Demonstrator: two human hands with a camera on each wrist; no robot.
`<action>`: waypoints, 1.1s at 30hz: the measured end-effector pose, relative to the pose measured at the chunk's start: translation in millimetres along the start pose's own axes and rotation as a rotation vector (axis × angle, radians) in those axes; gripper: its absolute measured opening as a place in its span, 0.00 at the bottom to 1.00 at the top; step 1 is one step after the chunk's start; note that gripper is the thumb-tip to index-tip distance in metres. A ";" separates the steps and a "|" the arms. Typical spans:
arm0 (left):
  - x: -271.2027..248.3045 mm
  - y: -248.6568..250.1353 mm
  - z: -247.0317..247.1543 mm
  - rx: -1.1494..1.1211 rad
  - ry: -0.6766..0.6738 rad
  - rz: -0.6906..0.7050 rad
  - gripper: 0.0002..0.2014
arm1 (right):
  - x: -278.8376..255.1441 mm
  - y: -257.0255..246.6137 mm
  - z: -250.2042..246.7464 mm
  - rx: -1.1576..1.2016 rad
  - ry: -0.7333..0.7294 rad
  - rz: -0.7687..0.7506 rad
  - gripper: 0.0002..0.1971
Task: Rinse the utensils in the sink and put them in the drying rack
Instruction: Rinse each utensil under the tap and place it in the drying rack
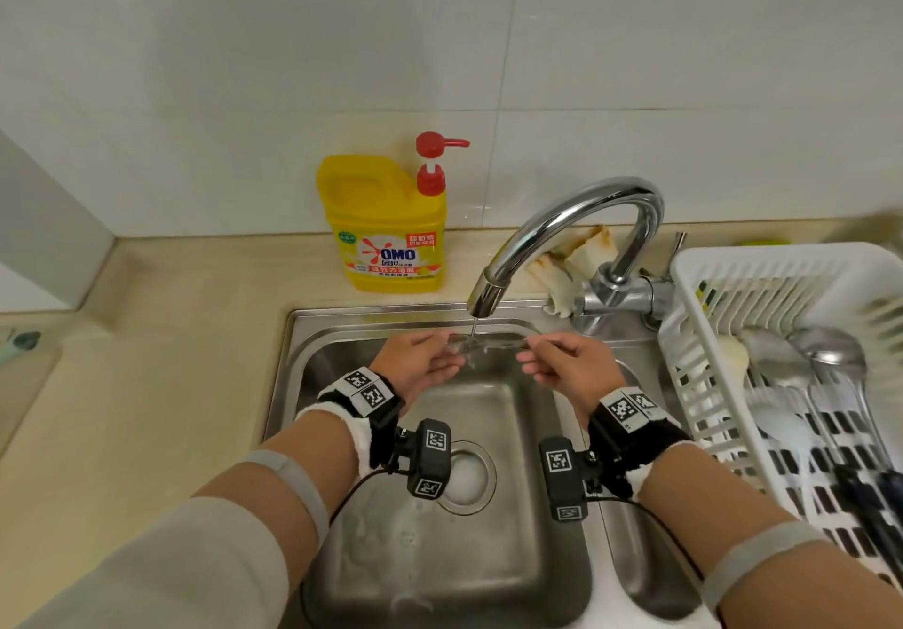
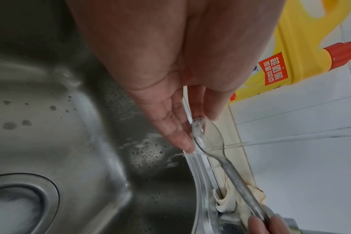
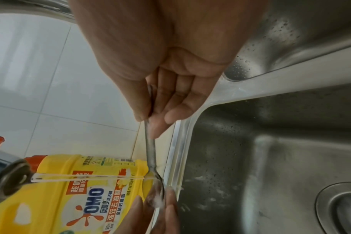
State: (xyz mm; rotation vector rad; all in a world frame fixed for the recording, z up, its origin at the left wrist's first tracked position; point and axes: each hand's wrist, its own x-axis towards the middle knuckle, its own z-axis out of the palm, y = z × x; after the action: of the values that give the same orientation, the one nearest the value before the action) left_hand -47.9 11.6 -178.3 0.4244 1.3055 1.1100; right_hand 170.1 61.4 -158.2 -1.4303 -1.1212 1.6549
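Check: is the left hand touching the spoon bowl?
Touching. The left wrist view shows the left hand with fingertips and thumb on the spoon bowl.

Home kitchen, steel sink [image 1: 293, 384] at centre, chrome tap [image 1: 576, 218] at 1 o'clock, yellow dish-soap bottle [image 1: 386, 223] at 11 o'clock, white drying rack [image 1: 694, 335] at 3 o'clock, tiled wall [image 1: 244, 66] at 12 o'clock

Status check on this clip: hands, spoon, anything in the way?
Right hand pinches the spoon handle; left hand fingers on its bowl. Spoon under the tap stream, over the sink. Path to the drying rack looks clear.
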 end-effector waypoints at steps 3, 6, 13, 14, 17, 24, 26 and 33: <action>0.9 -3.1 -1.1 0.048 -0.022 0.032 0.13 | 2.3 3.9 1.7 0.005 0.042 -0.005 0.04; 1.2 -3.9 -1.0 0.081 -0.015 0.044 0.12 | 3.2 4.9 1.0 0.009 0.058 -0.019 0.05; 3.7 -5.3 9.0 0.083 -0.016 0.048 0.11 | 1.4 0.5 -1.0 0.081 0.029 -0.006 0.09; 4.2 -5.3 10.9 0.054 -0.008 0.045 0.11 | 0.6 0.0 -0.7 0.079 0.023 -0.005 0.10; 5.6 -6.0 14.2 0.016 0.005 0.042 0.11 | -0.8 -0.8 -0.5 0.082 0.024 0.001 0.10; 1.5 -2.9 7.1 0.114 -0.023 0.065 0.08 | 2.8 -1.3 5.7 0.079 0.017 0.025 0.09; -2.6 0.0 1.9 0.085 -0.039 0.059 0.09 | 4.6 0.3 13.4 0.097 0.016 0.044 0.09; -16.5 9.1 -21.8 -0.025 0.035 0.083 0.11 | 7.2 6.3 45.1 0.125 -0.045 0.112 0.08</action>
State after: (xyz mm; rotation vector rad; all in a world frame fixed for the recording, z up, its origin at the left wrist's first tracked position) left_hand -69.3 -4.9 -168.1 0.4453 1.3129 1.2066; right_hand 124.9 57.3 -165.6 -1.4038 -0.9589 1.8102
